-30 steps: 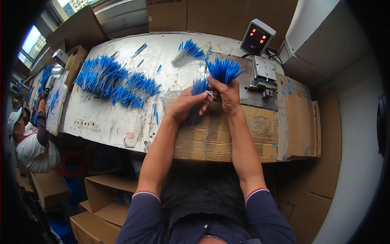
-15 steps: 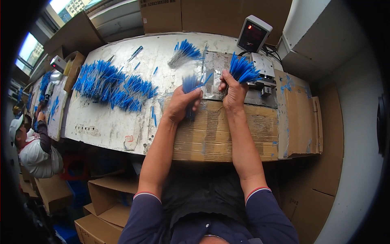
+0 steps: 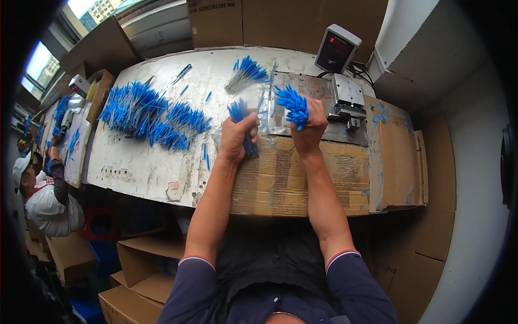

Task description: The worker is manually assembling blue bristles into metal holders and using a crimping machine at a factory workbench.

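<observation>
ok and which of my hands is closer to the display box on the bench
Your right hand. It is in front of the display box and slightly to its left, holding a blue bunch; your left hand is farther left, holding a second bunch.

Room over cardboard (image 3: 272, 181), metal fixture (image 3: 348, 93) beyond

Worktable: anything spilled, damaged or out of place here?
A few blue sticks lie loose, apart from the pile, so they look stray. The cardboard near the person looks scuffed. The bundles in the left hand and right hand show nothing odd.
</observation>
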### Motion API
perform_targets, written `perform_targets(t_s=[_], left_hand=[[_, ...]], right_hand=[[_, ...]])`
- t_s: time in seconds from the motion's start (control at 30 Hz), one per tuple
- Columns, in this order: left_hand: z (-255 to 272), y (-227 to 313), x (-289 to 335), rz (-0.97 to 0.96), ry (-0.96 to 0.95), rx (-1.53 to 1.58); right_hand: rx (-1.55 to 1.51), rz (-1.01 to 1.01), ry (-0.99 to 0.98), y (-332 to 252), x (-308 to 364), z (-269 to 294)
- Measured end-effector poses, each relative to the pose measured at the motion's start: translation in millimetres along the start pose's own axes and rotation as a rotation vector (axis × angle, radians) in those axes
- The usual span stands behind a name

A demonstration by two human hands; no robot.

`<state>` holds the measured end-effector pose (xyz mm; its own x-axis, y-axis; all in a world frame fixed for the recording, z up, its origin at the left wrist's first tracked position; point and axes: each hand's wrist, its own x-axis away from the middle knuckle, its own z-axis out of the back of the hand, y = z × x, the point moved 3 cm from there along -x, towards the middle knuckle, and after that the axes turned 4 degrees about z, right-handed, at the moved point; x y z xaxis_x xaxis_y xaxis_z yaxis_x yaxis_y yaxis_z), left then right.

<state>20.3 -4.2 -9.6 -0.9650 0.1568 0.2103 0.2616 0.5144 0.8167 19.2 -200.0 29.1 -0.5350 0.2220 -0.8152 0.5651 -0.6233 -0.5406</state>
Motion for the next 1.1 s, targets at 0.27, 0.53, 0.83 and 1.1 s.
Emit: perform_targets(t_s=[0.27,0.53,0.83,1.1], left_hand=[[3,-7,-6,-0.003,-0.027,-0.099],[8,-4,-7,-0.056,-0.005,-0.013],[-1,-2,0,-0.114,-0.025,-0.077],[-12,-6,5,-0.022,-0.151,-0.133]], right_hand=[[0.013,0.014,-0.54,-1,21,-20],[-0.54,-0.866,-0.545,23,29,-17],[-0.926,-0.981,-0.168,0,21,-20],[-1.069,-1.103,-0.21,-17,22,-30]])
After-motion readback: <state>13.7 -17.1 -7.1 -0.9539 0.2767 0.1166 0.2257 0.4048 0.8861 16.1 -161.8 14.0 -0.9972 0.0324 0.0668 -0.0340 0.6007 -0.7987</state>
